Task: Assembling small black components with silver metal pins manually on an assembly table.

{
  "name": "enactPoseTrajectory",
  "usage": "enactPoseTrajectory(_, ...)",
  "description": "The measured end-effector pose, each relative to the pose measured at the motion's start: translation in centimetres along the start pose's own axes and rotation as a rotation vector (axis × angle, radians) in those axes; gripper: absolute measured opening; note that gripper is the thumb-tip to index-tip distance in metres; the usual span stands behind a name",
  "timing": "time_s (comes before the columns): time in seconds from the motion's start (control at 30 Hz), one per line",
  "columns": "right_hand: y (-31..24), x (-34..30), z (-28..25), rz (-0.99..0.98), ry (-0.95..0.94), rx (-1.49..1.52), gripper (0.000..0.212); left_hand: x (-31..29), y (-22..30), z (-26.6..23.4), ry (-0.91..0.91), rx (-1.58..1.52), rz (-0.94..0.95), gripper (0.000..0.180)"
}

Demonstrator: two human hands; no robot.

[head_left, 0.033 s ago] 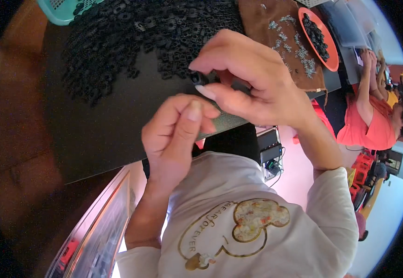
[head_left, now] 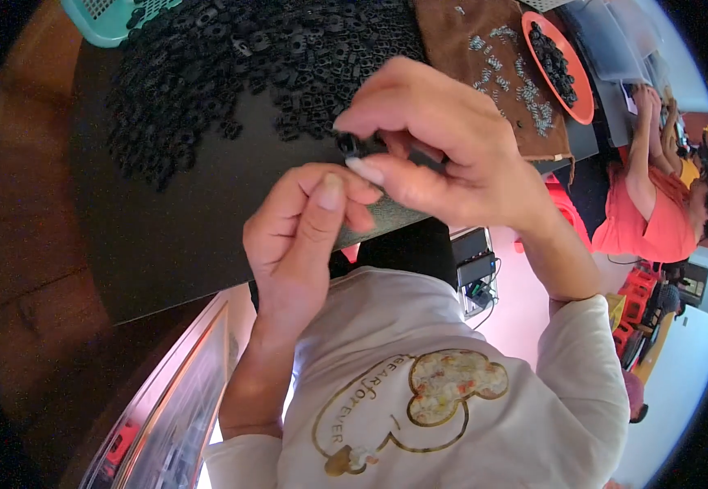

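right hand (head_left: 444, 147) is pinching a small black plastic part (head_left: 352, 145) in closed fingertips above the black tabletop's (head_left: 175, 236) near edge | left hand (head_left: 301, 236) is curling loosely shut just below it, thumb raised, gripping nothing visible | heap of black ring-shaped parts (head_left: 240, 65) is lying toward the far edge

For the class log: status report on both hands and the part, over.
Right hand pinching small black part. Left hand curled just below, fingertips at it. Pile of black parts behind on black mat; nothing in the way.
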State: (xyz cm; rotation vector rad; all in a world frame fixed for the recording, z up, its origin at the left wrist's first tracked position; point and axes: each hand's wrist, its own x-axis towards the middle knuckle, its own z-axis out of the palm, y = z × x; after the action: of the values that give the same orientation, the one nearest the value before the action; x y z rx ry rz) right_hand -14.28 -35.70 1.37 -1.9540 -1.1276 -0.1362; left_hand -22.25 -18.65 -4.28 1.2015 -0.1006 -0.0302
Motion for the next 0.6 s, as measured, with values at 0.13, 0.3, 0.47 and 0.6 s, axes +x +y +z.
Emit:
enactPoseTrajectory(0.13,-0.9,-1.4,1.3,-0.042,0.094,0.138,0.025,0.3,0.2,-0.2,-0.091,-0.219,-0.047,0.038)
enactPoseTrajectory(0.3,-0.9,-2.2,2.4,-0.051,0.146,0.044,0.025,0.2,0.0,-0.5,-0.072,-0.395,-0.121,0.038)
enactPoseTrajectory(0.47,-0.9,-3.2,2.8,0.010,0.144,0.043,0.032,0.5,0.0,0.4,-0.061,-0.259,0.004,0.029)
enactPoseTrajectory(0.6,-0.9,-3.3,2.4,-0.013,0.203,0.058,0.028,0.3,-0.4,0.7,0.069,-0.154,0.051,0.027)
